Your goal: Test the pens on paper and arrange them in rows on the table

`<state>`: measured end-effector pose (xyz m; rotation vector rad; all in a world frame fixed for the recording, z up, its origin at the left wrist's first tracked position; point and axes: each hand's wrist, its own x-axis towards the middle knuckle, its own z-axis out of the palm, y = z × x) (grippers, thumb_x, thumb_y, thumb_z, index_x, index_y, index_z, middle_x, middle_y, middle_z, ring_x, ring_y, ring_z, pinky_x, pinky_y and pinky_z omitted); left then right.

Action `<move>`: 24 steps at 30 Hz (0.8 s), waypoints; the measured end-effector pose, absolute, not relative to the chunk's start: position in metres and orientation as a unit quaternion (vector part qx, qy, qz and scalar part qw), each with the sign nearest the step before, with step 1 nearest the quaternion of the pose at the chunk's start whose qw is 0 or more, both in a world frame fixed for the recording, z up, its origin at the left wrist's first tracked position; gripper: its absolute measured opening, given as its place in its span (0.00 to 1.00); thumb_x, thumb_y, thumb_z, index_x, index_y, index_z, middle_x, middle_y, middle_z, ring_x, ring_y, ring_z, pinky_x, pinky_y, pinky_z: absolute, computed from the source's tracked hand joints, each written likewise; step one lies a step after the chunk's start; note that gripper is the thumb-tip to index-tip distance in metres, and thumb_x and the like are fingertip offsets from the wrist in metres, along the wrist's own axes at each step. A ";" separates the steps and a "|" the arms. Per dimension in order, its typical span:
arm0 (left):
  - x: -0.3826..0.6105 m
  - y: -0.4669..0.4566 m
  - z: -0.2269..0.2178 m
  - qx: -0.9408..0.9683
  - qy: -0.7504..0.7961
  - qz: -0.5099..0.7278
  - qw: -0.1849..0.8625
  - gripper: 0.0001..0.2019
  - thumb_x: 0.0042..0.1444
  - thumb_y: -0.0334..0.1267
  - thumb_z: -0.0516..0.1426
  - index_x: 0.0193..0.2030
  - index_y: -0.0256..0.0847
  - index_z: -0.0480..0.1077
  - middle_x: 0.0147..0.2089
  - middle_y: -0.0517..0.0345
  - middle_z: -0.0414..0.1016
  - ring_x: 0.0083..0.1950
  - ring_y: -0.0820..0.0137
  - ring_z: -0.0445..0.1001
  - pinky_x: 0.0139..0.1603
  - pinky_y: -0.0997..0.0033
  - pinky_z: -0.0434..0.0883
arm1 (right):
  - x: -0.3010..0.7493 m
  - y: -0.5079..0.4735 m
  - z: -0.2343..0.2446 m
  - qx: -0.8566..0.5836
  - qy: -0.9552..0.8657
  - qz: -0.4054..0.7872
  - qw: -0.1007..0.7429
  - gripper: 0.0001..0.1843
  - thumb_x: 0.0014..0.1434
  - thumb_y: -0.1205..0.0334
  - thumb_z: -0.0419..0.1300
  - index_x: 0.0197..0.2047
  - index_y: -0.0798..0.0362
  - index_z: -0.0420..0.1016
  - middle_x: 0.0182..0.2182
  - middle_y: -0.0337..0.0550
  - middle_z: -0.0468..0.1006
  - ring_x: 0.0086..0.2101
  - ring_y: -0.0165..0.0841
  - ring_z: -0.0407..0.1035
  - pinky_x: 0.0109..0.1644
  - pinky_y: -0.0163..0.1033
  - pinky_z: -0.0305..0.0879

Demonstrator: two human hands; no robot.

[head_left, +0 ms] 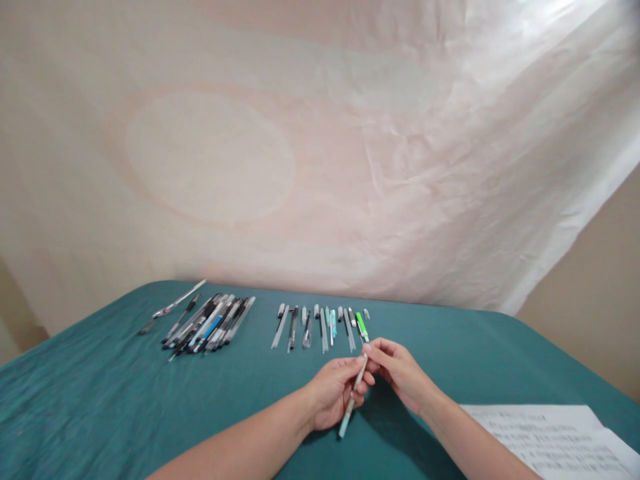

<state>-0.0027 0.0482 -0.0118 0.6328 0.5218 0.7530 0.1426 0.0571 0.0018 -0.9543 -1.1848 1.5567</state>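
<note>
A slim pale-green pen [347, 419] slants across my left hand [336, 393], which is closed around its middle, with the lower end sticking out below the fingers. My right hand [398, 372] pinches at the pen's upper tip with thumb and forefinger; whether a small part sits between those fingertips is hidden. Just beyond my hands lies a spread row of pens taken apart, with clear barrels [349, 332], small caps [367, 313] and a bright green pen piece [361, 325] closest to my right fingers.
At the left a heap of pens [213, 327], mostly black, grey and clear, lies on the green tablecloth [125, 413]. A longer white-and-clear pen [180, 301] rests beyond it. Printed paper sheets [545, 433] cover the near right corner. A pale cloth [325, 167] hangs behind the table.
</note>
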 end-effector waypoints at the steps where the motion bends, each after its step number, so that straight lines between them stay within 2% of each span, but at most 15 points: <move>1: -0.002 0.048 -0.012 0.300 0.250 0.362 0.847 0.12 0.51 0.42 0.55 0.33 0.32 0.66 0.26 0.60 0.64 0.19 0.85 0.58 0.18 0.85 0.51 | 0.143 0.058 0.001 -0.393 -0.481 0.631 0.466 0.13 0.47 0.55 0.61 0.25 0.57 0.69 0.20 0.37 0.68 0.21 0.25 0.62 0.27 0.32 0.57; 8: -0.003 0.049 -0.016 0.287 0.251 0.378 0.844 0.09 0.49 0.37 0.57 0.31 0.33 0.63 0.27 0.61 0.63 0.19 0.87 0.55 0.18 0.86 0.47 | 0.144 0.061 0.001 -0.395 -0.465 0.639 0.469 0.14 0.46 0.56 0.62 0.33 0.58 0.74 0.28 0.41 0.72 0.25 0.26 0.64 0.31 0.32 0.59; 11: -0.003 0.050 -0.017 0.287 0.245 0.374 0.847 0.09 0.50 0.38 0.57 0.32 0.33 0.63 0.27 0.61 0.63 0.20 0.87 0.56 0.18 0.86 0.48 | 0.143 0.059 0.001 -0.398 -0.474 0.635 0.463 0.15 0.47 0.53 0.61 0.33 0.56 0.73 0.27 0.40 0.73 0.25 0.27 0.64 0.30 0.33 0.59; 17: -0.002 0.050 -0.014 0.292 0.249 0.362 0.850 0.10 0.50 0.40 0.56 0.31 0.33 0.64 0.26 0.61 0.63 0.20 0.86 0.56 0.18 0.85 0.49 | 0.143 0.059 0.000 -0.397 -0.480 0.637 0.453 0.12 0.47 0.55 0.62 0.25 0.57 0.70 0.21 0.38 0.71 0.22 0.26 0.64 0.29 0.33 0.58; 24: -0.002 0.049 -0.014 0.280 0.248 0.354 0.857 0.11 0.52 0.41 0.54 0.34 0.32 0.66 0.26 0.60 0.63 0.20 0.85 0.57 0.19 0.85 0.51 | 0.146 0.061 0.001 -0.360 -0.451 0.683 0.448 0.12 0.48 0.58 0.61 0.33 0.58 0.73 0.24 0.41 0.73 0.22 0.26 0.65 0.30 0.33 0.59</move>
